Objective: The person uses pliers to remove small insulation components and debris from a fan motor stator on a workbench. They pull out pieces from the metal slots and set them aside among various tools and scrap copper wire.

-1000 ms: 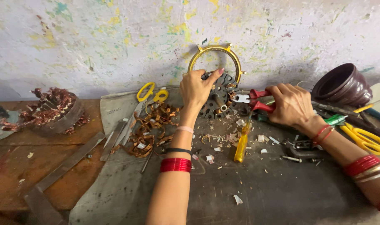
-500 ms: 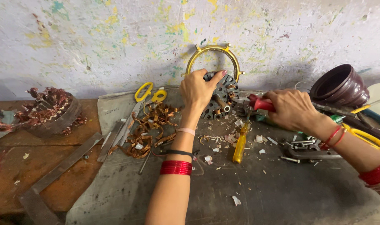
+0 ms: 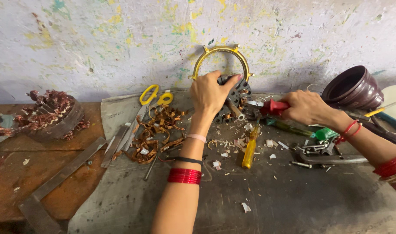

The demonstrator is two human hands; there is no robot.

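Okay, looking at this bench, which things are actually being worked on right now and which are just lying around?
In use:
left hand gripping the dark round motor part
right hand holding red-handled pliers

Lying about:
yellow scissors
yellow-handled screwdriver
copper scraps
maroon pot

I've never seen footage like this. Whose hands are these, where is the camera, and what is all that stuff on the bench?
No machine here: a person wears a camera on the head, looking down at their own hands. The left hand grips a dark round metal part standing before a yellow ring at the wall. The right hand holds a red-handled tool against that part. On the grey sheet lie yellow-handled scissors, a heap of copper scraps, a yellow screwdriver and flat metal bars. A dark bowl sits at right.
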